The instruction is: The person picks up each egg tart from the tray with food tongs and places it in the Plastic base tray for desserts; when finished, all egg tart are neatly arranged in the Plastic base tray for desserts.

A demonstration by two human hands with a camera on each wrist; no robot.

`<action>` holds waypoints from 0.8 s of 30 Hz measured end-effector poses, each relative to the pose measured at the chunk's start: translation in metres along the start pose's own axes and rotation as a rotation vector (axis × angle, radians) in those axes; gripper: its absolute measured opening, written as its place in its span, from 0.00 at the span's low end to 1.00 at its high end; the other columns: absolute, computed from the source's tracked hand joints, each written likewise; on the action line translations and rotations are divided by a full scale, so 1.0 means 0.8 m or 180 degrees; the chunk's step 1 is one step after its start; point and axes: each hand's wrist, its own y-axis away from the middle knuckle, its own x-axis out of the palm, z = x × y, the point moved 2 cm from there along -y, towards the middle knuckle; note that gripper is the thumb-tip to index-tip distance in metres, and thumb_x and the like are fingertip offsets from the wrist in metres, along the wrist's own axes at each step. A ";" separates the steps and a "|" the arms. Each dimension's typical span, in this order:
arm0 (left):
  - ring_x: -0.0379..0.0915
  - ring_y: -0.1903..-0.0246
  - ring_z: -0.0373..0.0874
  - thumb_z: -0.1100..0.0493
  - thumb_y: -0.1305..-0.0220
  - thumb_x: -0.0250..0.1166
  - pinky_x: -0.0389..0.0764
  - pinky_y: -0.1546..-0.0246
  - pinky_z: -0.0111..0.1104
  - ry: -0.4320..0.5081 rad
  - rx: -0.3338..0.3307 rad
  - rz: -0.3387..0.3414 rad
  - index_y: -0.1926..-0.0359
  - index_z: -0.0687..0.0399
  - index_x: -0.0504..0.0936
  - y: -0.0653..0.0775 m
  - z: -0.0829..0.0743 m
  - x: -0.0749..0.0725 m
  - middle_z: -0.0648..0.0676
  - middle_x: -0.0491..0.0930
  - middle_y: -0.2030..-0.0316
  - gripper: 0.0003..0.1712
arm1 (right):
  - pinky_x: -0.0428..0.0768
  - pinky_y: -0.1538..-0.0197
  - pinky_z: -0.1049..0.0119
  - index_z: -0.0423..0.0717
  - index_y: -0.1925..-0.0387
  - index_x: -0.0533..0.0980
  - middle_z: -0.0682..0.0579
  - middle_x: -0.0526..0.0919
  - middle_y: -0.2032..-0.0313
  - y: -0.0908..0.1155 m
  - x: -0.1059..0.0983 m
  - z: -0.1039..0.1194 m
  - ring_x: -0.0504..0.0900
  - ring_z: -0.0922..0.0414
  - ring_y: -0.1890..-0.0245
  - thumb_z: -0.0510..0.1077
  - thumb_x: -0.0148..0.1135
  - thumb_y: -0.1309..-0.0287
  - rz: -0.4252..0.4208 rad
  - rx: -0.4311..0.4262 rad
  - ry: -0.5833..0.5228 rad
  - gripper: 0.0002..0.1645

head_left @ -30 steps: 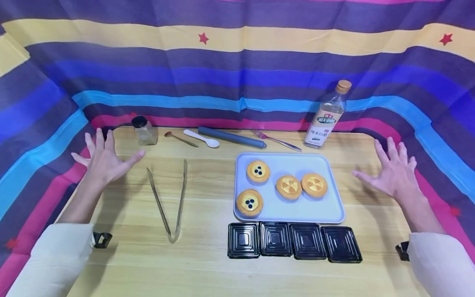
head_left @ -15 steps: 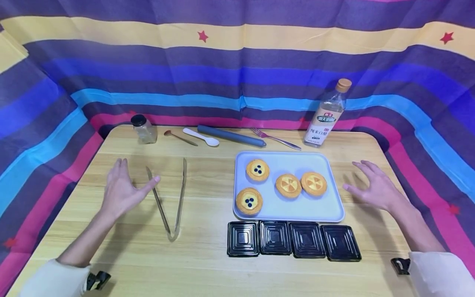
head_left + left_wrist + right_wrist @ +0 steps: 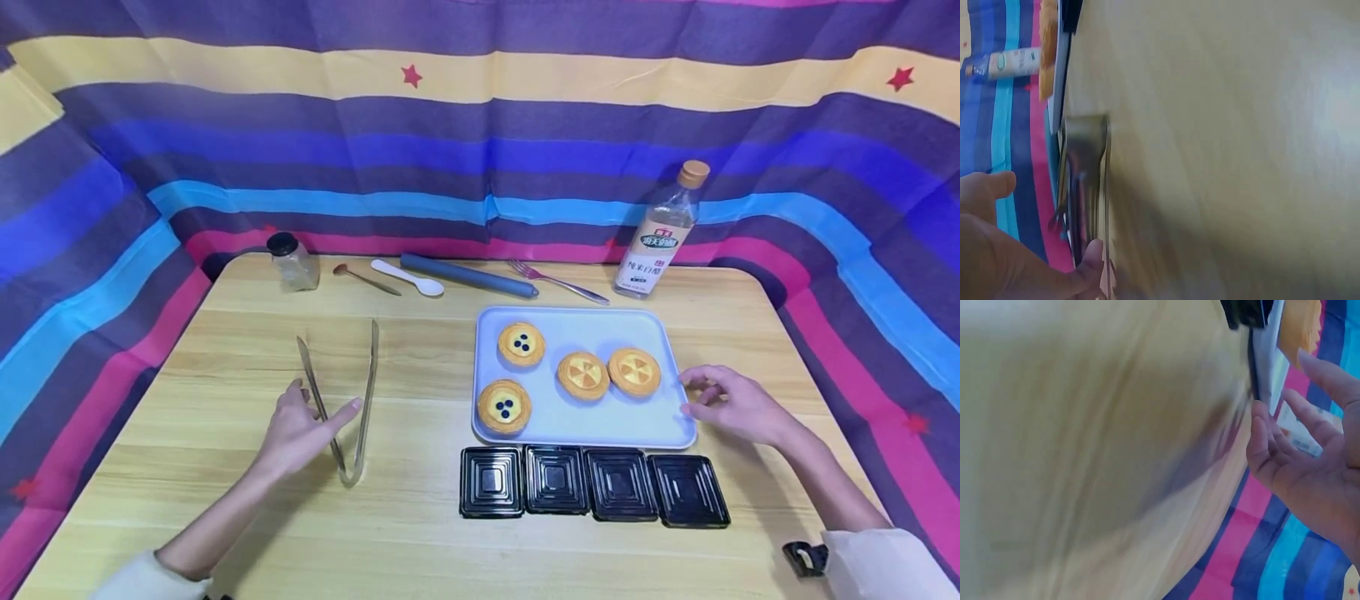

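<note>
My left hand (image 3: 296, 433) is at the metal tongs (image 3: 364, 408), which lie spread in a V on the table. Its thumb reaches across them from above and its fingers are by the left arm. The left wrist view has the thumb well apart from the fingers around the tongs (image 3: 1085, 134). At the right rim of the pale lilac tray (image 3: 600, 429) is my right hand (image 3: 738, 404), fingers bent and thumb apart; contact is unclear. Two tarts with dark berries (image 3: 505, 407) and two with a wedge-patterned top (image 3: 584, 377) sit on the tray.
Several black square plastic trays (image 3: 555, 481) stand in a row before the lilac tray. Along the back are a black-lidded jar (image 3: 296, 267), small brown-tipped stick (image 3: 367, 280), white spoon (image 3: 408, 278), blue-grey rod (image 3: 468, 276), fork (image 3: 562, 282) and vinegar bottle (image 3: 654, 242). Striped cloth (image 3: 480, 167) surrounds the table.
Both hands have come down and inward from above the table's sides: the left to the tongs, the right to the tray's right rim. The tongs, tray and tarts have not moved.
</note>
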 end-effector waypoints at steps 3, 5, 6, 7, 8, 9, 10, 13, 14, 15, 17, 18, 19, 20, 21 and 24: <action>0.56 0.39 0.74 0.27 0.47 0.60 0.62 0.37 0.60 0.0047 -0.0060 0.0009 0.32 0.76 0.25 0.004 -0.003 0.012 0.83 0.42 0.34 0.74 | 0.74 0.68 0.72 0.40 0.53 0.77 0.42 0.79 0.59 0.001 0.005 0.002 0.75 0.65 0.68 0.43 0.72 0.53 -0.0033 -0.0046 0.0070 0.24; 0.51 0.37 0.76 0.26 0.49 0.60 0.58 0.36 0.61 0.0013 -0.0080 -0.0004 0.32 0.76 0.24 0.005 -0.004 0.019 0.84 0.40 0.35 0.76 | 0.73 0.69 0.72 0.42 0.54 0.77 0.44 0.79 0.62 0.002 0.007 0.003 0.74 0.65 0.69 0.42 0.72 0.54 -0.0071 -0.0075 0.0154 0.23; 0.50 0.37 0.76 0.26 0.50 0.61 0.58 0.36 0.62 -0.0018 -0.0083 -0.0022 0.32 0.76 0.24 0.006 -0.004 0.023 0.84 0.40 0.35 0.76 | 0.73 0.69 0.72 0.42 0.55 0.78 0.46 0.79 0.63 0.003 0.009 0.004 0.73 0.65 0.70 0.42 0.73 0.54 -0.0073 -0.0103 0.0183 0.22; 0.50 0.37 0.77 0.26 0.50 0.61 0.59 0.37 0.62 -0.0051 -0.0074 -0.0049 0.32 0.76 0.25 0.007 -0.004 0.027 0.84 0.42 0.36 0.77 | 0.72 0.70 0.72 0.42 0.56 0.78 0.47 0.79 0.65 0.003 0.010 0.004 0.73 0.65 0.70 0.41 0.73 0.55 -0.0073 -0.0131 0.0210 0.22; 0.52 0.38 0.76 0.26 0.51 0.62 0.61 0.39 0.63 -0.0093 -0.0062 -0.0079 0.31 0.76 0.27 0.008 -0.004 0.030 0.84 0.44 0.36 0.76 | 0.72 0.70 0.72 0.42 0.56 0.78 0.48 0.78 0.66 0.003 0.012 0.004 0.72 0.66 0.71 0.41 0.73 0.55 -0.0068 -0.0157 0.0221 0.21; 0.53 0.39 0.76 0.25 0.51 0.62 0.64 0.41 0.63 -0.0141 -0.0049 -0.0125 0.31 0.76 0.28 0.009 -0.004 0.033 0.83 0.45 0.37 0.76 | 0.71 0.70 0.72 0.42 0.57 0.78 0.49 0.78 0.67 0.003 0.013 0.004 0.71 0.67 0.72 0.40 0.73 0.55 -0.0062 -0.0176 0.0220 0.21; 0.55 0.40 0.76 0.25 0.51 0.62 0.66 0.43 0.63 -0.0185 -0.0040 -0.0164 0.31 0.77 0.29 0.010 -0.004 0.035 0.83 0.47 0.37 0.76 | 0.71 0.71 0.73 0.42 0.58 0.78 0.51 0.77 0.69 0.003 0.014 0.004 0.70 0.68 0.73 0.40 0.73 0.56 -0.0056 -0.0197 0.0221 0.20; 0.59 0.43 0.75 0.26 0.52 0.63 0.75 0.50 0.59 -0.0305 -0.0020 -0.0265 0.31 0.77 0.31 0.013 -0.002 0.041 0.82 0.49 0.38 0.75 | 0.71 0.71 0.73 0.41 0.59 0.78 0.52 0.77 0.70 0.002 0.017 0.004 0.69 0.70 0.74 0.38 0.72 0.55 -0.0026 -0.0199 0.0192 0.19; 0.60 0.44 0.75 0.26 0.52 0.63 0.77 0.53 0.58 -0.0340 -0.0017 -0.0284 0.31 0.77 0.31 0.013 -0.002 0.043 0.82 0.48 0.37 0.75 | 0.71 0.71 0.73 0.41 0.59 0.78 0.52 0.78 0.70 0.002 0.017 0.004 0.70 0.70 0.74 0.38 0.72 0.55 -0.0018 -0.0180 0.0185 0.18; 0.61 0.44 0.75 0.27 0.52 0.64 0.78 0.55 0.56 -0.0373 -0.0013 -0.0307 0.31 0.77 0.31 0.014 -0.002 0.045 0.82 0.48 0.37 0.75 | 0.72 0.71 0.73 0.41 0.59 0.78 0.52 0.78 0.70 0.002 0.018 0.004 0.70 0.70 0.74 0.37 0.71 0.55 -0.0005 -0.0155 0.0174 0.18; 0.65 0.48 0.73 0.28 0.52 0.65 0.81 0.63 0.50 -0.0446 0.0003 -0.0342 0.31 0.77 0.32 0.014 -0.001 0.048 0.82 0.49 0.38 0.75 | 0.73 0.71 0.73 0.41 0.59 0.78 0.52 0.78 0.70 0.001 0.019 0.004 0.71 0.70 0.74 0.37 0.71 0.54 0.0021 -0.0106 0.0167 0.18; 0.67 0.50 0.72 0.30 0.52 0.66 0.81 0.67 0.46 -0.0470 0.0005 -0.0351 0.31 0.77 0.32 0.015 -0.001 0.049 0.82 0.49 0.38 0.74 | 0.73 0.71 0.73 0.40 0.59 0.78 0.52 0.79 0.70 0.001 0.019 0.003 0.72 0.70 0.74 0.37 0.70 0.54 0.0033 -0.0083 0.0164 0.17; 0.68 0.52 0.70 0.32 0.51 0.67 0.80 0.70 0.43 -0.0489 0.0011 -0.0363 0.31 0.76 0.32 0.015 -0.001 0.050 0.82 0.49 0.38 0.73 | 0.73 0.71 0.73 0.40 0.59 0.78 0.52 0.79 0.70 0.000 0.019 0.003 0.72 0.70 0.74 0.37 0.70 0.54 0.0043 -0.0065 0.0167 0.17; 0.69 0.53 0.69 0.34 0.50 0.67 0.79 0.71 0.41 -0.0499 0.0022 -0.0375 0.31 0.76 0.32 0.016 0.000 0.050 0.82 0.49 0.38 0.72 | 0.73 0.71 0.73 0.40 0.59 0.78 0.52 0.79 0.70 0.000 0.020 0.003 0.73 0.70 0.74 0.37 0.70 0.54 0.0050 -0.0046 0.0168 0.17; 0.69 0.54 0.68 0.36 0.49 0.68 0.78 0.73 0.39 -0.0501 0.0033 -0.0386 0.31 0.76 0.32 0.016 0.000 0.050 0.82 0.49 0.38 0.71 | 0.73 0.71 0.73 0.40 0.59 0.78 0.52 0.79 0.70 0.000 0.020 0.003 0.73 0.69 0.74 0.37 0.70 0.54 0.0057 -0.0027 0.0165 0.17; 0.69 0.55 0.68 0.42 0.46 0.68 0.78 0.74 0.39 -0.0487 0.0079 -0.0424 0.31 0.77 0.33 0.017 0.001 0.050 0.82 0.49 0.37 0.66 | 0.73 0.71 0.73 0.40 0.59 0.78 0.53 0.78 0.71 -0.002 0.020 0.003 0.73 0.68 0.74 0.37 0.70 0.54 0.0061 0.0001 0.0186 0.17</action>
